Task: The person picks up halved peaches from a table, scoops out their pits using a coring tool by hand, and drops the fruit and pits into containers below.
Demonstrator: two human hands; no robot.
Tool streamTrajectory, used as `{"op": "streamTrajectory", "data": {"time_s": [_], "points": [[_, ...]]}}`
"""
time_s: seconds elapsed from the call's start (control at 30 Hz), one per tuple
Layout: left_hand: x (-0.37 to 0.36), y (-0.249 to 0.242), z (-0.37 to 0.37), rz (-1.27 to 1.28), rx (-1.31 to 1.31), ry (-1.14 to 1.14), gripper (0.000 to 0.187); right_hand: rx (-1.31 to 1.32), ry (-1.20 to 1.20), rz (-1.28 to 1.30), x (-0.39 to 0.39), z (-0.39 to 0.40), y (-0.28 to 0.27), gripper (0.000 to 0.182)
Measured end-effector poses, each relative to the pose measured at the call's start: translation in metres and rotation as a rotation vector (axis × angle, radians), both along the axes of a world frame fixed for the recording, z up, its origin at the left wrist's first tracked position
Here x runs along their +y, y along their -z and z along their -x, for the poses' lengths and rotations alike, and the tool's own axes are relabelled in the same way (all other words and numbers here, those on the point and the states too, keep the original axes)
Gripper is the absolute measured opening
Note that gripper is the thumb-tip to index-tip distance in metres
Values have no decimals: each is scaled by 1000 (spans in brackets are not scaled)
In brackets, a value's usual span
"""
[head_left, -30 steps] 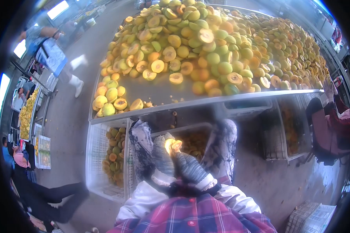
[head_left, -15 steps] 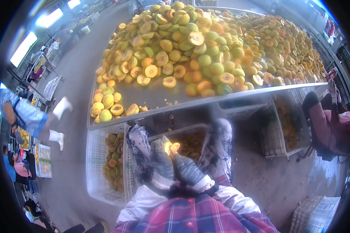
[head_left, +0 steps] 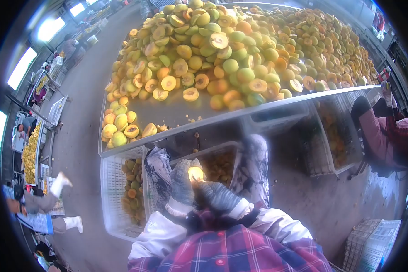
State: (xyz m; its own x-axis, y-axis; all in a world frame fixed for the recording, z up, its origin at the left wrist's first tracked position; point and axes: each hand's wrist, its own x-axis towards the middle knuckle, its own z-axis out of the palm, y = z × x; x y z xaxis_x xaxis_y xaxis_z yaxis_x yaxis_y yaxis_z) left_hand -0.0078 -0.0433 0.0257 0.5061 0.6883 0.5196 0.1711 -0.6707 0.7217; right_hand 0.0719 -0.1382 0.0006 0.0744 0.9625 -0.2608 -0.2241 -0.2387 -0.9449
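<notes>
A yellow peach [head_left: 196,173], brightly lit, is gripped in my gloved left hand [head_left: 181,181], low between my knees. My right hand [head_left: 216,196], in a dark grey glove, is closed and its fingertips meet the lower edge of the peach. Whatever it may hold is too small to make out. Behind both hands stands a crate [head_left: 224,147] partly filled with peach pieces. Above it, a metal table [head_left: 167,111] carries a large heap of peaches [head_left: 245,75], many of them halved with the stone showing.
A white crate [head_left: 111,195] of peaches stands to the left of my legs. Another crate [head_left: 322,167] is under the table at right, beside a seated person [head_left: 381,136]. Stacked crates [head_left: 371,245] stand at lower right. At left, a person in white boots [head_left: 72,223] is on the floor.
Two orange pieces showed between my hands before; now one rounded yellow peach shows in my left hand. The view has shifted slightly, and the person in white boots has moved down the frame.
</notes>
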Motion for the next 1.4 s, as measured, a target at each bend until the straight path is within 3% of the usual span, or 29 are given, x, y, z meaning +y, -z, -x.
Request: {"op": "streamTrajectory", "data": {"time_s": [0.03,0.07,0.1,0.27,0.3,0.37,0.4,0.47,0.5,0.53,0.57,0.6,0.67,0.73,0.83,0.93,0.97,1.03,1.07,1.1,1.17,1.27,1.3,1.4], "points": [[6,-9,-2,-1,2,1,28,-348,-16,-180,2,0,27,34],[17,-18,-3,585,-32,48,33,-695,-31,-358,3,1,41,34],[24,-23,-5,1171,-66,93,46,-693,-29,-357,3,1,36,34],[38,-19,-18,1307,-187,108,44,149,87,50,10,-8,-7,77],[40,-16,-19,1340,-220,110,43,149,86,50,9,-7,-3,77],[40,-8,-24,1303,-191,6,43,-384,7,-342,8,-10,-4,88],[39,-8,-26,1276,-244,-32,42,-385,10,-346,7,-13,-11,88],[39,8,-26,1249,-298,-65,41,-171,-97,-82,2,-21,-38,38],[40,26,-27,1063,-306,-147,35,-174,-97,-81,4,-22,-54,38],[43,43,-26,876,-313,-227,30,108,-37,88,9,-21,-71,38],[41,29,-28,876,-314,-227,30,392,25,257,12,-20,-78,38],[38,1,-31,1026,-336,-189,30,392,24,256,11,-17,-57,38],[30,-31,-31,1172,-358,-150,29,-569,-90,-278,9,-7,2,37],[23,-46,-34,810,-222,-173,28,-571,-75,-299,12,-7,-1,36],[3,-71,-44,788,-347,-261,28,-512,2,-245,17,13,29,34],[-8,-88,-53,741,-530,-395,29,-517,95,-189,18,14,8,30],[-6,-79,-51,737,-531,-393,29,-583,126,-199,18,13,-3,27],[2,-54,-41,720,-517,-325,29,-641,201,-335,23,18,30,26],[0,-82,-39,701,-318,-387,30,-699,270,-468,23,21,48,25],[1,-80,-37,704,-321,-393,30,-700,263,-466,21,24,59,25],[5,-67,-31,659,-355,-266,30,5,170,-39,17,30,74,25],[16,-48,-27,573,-397,-53,31,92,129,-92,18,13,6,25],[19,-44,-26,545,-407,22,31,92,132,-94,18,17,7,25],[35,-41,-13,518,-127,154,37,79,315,-80,15,26,-2,27]]}}
